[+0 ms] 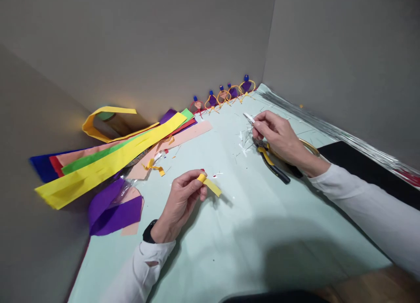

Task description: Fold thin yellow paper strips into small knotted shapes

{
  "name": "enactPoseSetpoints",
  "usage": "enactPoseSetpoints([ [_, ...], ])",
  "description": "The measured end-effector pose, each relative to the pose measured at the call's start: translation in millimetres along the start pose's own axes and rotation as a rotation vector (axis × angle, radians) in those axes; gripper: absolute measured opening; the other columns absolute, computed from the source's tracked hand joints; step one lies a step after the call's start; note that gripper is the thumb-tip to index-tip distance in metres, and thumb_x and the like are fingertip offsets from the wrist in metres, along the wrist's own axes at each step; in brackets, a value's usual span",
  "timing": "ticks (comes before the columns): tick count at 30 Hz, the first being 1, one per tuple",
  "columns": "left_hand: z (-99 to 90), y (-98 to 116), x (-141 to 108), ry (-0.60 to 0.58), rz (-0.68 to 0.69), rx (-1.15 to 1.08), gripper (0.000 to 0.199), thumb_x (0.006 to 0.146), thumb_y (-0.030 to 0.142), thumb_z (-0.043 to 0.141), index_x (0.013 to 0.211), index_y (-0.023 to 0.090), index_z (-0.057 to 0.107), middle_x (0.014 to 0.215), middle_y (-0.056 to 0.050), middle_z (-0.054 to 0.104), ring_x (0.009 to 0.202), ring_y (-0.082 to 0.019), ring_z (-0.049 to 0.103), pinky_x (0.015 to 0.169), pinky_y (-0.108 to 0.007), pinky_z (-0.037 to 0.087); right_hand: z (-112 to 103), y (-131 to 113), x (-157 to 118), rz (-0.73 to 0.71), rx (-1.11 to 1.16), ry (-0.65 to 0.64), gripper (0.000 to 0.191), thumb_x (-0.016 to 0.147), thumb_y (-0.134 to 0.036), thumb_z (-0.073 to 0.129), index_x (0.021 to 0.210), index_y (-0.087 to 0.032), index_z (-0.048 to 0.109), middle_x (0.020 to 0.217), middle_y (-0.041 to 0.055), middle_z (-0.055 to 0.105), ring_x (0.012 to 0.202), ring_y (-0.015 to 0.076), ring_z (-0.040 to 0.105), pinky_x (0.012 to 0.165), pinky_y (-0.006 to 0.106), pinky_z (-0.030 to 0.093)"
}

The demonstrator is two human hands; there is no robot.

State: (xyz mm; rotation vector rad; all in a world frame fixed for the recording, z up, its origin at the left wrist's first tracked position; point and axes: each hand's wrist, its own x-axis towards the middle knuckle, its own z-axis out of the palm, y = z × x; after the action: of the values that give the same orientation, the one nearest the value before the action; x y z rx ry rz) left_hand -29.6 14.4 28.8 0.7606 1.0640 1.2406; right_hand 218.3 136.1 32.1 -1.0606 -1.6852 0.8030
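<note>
My left hand [183, 193], with a black band at the wrist, pinches a yellow strip [213, 187] near the middle of the table. One end of the strip is curled at the fingertips; the other sticks out to the right. A bit of red shows behind those fingers. Farther right and back, my right hand [274, 130] is closed on a small white strip [249, 118], which points up and left. Black and yellow pliers [274, 165] lie just below that hand. Short thin wires and white bits [243, 143] are scattered beside the pliers.
Colored strips [114, 163] and a folded purple strip [116, 220] lie at the left. Several small looped figures [221, 95] line the back edge. Long silvery wires [348, 139] run along the right wall, beside a black sheet [367, 167]. Grey walls enclose the pale table [203, 250].
</note>
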Motion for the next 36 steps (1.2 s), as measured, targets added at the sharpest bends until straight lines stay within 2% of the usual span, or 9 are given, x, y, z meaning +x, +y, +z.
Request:
enactPoseSetpoints([
  [5, 2.6, 3.2, -1.9, 0.014, 0.005, 0.011, 0.023, 0.063, 0.026, 0.086, 0.078, 0.013, 0.075, 0.061, 0.002, 0.060, 0.049, -0.007, 0.057, 0.045, -0.016, 0.044, 14.9, -27.0, -17.6, 0.185, 0.570, -0.283, 0.013, 0.088, -0.030, 0.057, 0.083, -0.018, 0.055, 0.059, -0.0054, 0.040, 0.051, 0.0089, 0.036, 0.049, 0.023, 0.029],
  [8, 6.2, 6.4, -3.6, 0.013, -0.006, 0.023, 0.022, 0.063, 0.027, 0.086, 0.076, 0.013, 0.075, 0.061, 0.001, 0.060, 0.048, -0.007, 0.057, 0.044, -0.016, 0.044, 20.9, -38.9, -29.2, 0.251, 0.594, -0.415, 0.015, 0.089, -0.033, 0.057, 0.092, -0.018, 0.058, 0.058, -0.0063, 0.041, 0.049, 0.0079, 0.033, 0.046, 0.022, 0.025],
  [11, 8.5, 9.0, -5.7, -0.039, -0.036, 0.067, 0.021, 0.065, 0.027, 0.085, 0.076, 0.013, 0.074, 0.057, 0.000, 0.061, 0.046, -0.007, 0.055, 0.043, -0.016, 0.042, 21.8, -44.8, -36.8, 0.128, 0.408, -0.390, 0.020, 0.093, -0.031, 0.054, 0.109, -0.022, 0.061, 0.066, -0.0034, 0.055, 0.053, 0.0088, 0.039, 0.049, 0.023, 0.028],
  [15, 10.1, 10.3, -7.8, -0.126, -0.096, 0.116, 0.015, 0.072, 0.026, 0.081, 0.077, 0.013, 0.074, 0.054, 0.000, 0.061, 0.044, -0.008, 0.054, 0.045, -0.018, 0.042, 20.7, -49.7, -41.5, 0.008, 0.291, -0.378, 0.023, 0.095, -0.029, 0.052, 0.115, -0.023, 0.062, 0.079, -0.0004, 0.065, 0.065, 0.0112, 0.047, 0.059, 0.025, 0.034],
  [19, 10.7, 12.0, -8.6, -0.124, -0.038, 0.142, 0.013, 0.070, 0.024, 0.081, 0.075, 0.013, 0.075, 0.069, -0.001, 0.063, 0.051, -0.007, 0.055, 0.051, -0.019, 0.045, 21.3, -54.2, -43.0, 0.089, 0.463, -0.474, 0.023, 0.095, -0.026, 0.053, 0.117, -0.022, 0.056, 0.082, 0.0004, 0.068, 0.070, 0.0125, 0.050, 0.065, 0.025, 0.038],
  [23, 8.7, 11.9, -8.6, -0.134, 0.040, 0.190, 0.008, 0.073, 0.022, 0.079, 0.077, 0.015, 0.076, 0.076, 0.000, 0.061, 0.060, -0.007, 0.055, 0.058, -0.019, 0.046, 23.6, -55.3, -44.0, 0.222, 0.783, -0.519, 0.025, 0.092, -0.022, 0.058, 0.117, -0.022, 0.055, 0.091, 0.0018, 0.067, 0.076, 0.0115, 0.054, 0.073, 0.024, 0.043],
  [28, 8.9, 7.4, -9.4, -0.154, 0.116, 0.224, 0.008, 0.074, 0.022, 0.078, 0.081, 0.018, 0.078, 0.113, -0.008, 0.064, 0.105, -0.020, 0.059, 0.081, -0.024, 0.049, 29.6, -54.2, -47.9, 0.349, 1.100, -0.553, 0.035, 0.087, -0.012, 0.063, 0.119, -0.021, 0.055, 0.090, 0.0013, 0.066, 0.079, 0.0102, 0.059, 0.077, 0.022, 0.047],
  [31, 12.1, 6.2, -11.6, -0.184, 0.097, 0.226, 0.008, 0.077, 0.021, 0.076, 0.084, 0.019, 0.078, 0.126, -0.011, 0.062, 0.123, -0.027, 0.052, 0.095, -0.031, 0.045, 33.2, -51.8, -50.5, 0.396, 1.196, -0.581, 0.040, 0.084, -0.011, 0.065, 0.121, -0.022, 0.054, 0.090, 0.0010, 0.065, 0.080, 0.0104, 0.062, 0.078, 0.022, 0.049],
  [36, 15.5, 7.6, -15.2, -0.192, 0.113, 0.249, 0.007, 0.077, 0.021, 0.076, 0.083, 0.019, 0.078, 0.121, -0.011, 0.065, 0.121, -0.030, 0.054, 0.097, -0.036, 0.044, 35.1, -49.2, -51.2, 0.371, 1.194, -0.621, 0.050, 0.084, -0.011, 0.067, 0.129, -0.024, 0.049, 0.089, 0.0006, 0.067, 0.078, 0.0102, 0.064, 0.076, 0.021, 0.049],
])
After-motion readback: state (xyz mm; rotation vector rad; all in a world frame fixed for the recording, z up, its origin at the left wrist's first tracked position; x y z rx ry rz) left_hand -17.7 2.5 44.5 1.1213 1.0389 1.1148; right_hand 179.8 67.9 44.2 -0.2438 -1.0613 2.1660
